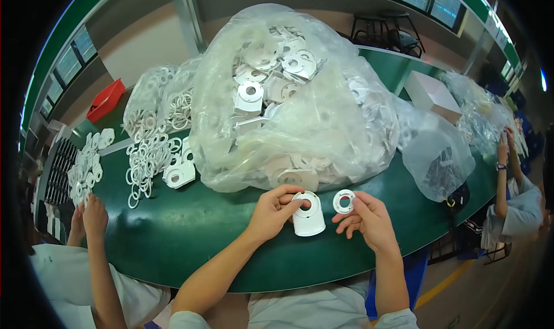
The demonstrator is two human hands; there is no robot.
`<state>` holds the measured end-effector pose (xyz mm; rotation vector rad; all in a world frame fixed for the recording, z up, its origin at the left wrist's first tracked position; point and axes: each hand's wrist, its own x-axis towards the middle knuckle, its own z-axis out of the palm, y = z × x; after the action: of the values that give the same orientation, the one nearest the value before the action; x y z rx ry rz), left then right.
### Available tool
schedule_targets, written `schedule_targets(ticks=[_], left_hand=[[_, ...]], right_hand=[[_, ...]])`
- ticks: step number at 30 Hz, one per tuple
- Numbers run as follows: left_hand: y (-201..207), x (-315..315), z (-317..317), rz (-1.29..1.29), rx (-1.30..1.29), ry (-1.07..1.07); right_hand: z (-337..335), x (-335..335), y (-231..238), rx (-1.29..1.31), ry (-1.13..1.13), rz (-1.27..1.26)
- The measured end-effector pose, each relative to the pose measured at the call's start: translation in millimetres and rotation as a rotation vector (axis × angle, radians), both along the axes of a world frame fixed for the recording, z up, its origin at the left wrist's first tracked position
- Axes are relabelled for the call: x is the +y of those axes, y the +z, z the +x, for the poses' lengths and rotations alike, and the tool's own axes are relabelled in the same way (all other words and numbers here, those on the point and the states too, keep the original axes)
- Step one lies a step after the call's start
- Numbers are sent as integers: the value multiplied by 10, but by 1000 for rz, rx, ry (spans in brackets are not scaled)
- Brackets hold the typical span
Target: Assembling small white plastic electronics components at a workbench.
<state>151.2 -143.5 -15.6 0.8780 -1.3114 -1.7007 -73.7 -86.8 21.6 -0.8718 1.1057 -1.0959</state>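
Observation:
Between the fingers and thumb of my left hand [271, 215] is a white plastic housing [310, 222], rounded at the top with a round hole, its wide end toward me. My right hand [374, 220] pinches a small white plastic ring [344, 202] by its right side, thumb and forefinger closed on it, the other fingers curled below. Ring and housing are held apart, side by side, above the green table [277, 265]. Just beyond them bulges a big clear plastic bag [231, 150] full of similar white housings.
Left of the bag lie a pile of loose white rings [151, 159] and a few housings [180, 174]. A red bin [105, 100] and a white box [431, 95] stand farther back. Co-workers' hands [94, 216] work at the left and right ends of the table.

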Motion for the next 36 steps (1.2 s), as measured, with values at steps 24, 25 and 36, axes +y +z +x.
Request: schedule_targets(ticks=[24, 25, 36], left_hand=[[-24, -68, 108, 38, 186, -186], [-28, -72, 93, 69, 175, -223], [-87, -44, 86, 70, 183, -57]], right_hand=[[371, -302, -44, 1057, 72, -1006], [395, -344, -57, 1084, -97, -1119], [671, -463, -104, 1101, -185, -887]])
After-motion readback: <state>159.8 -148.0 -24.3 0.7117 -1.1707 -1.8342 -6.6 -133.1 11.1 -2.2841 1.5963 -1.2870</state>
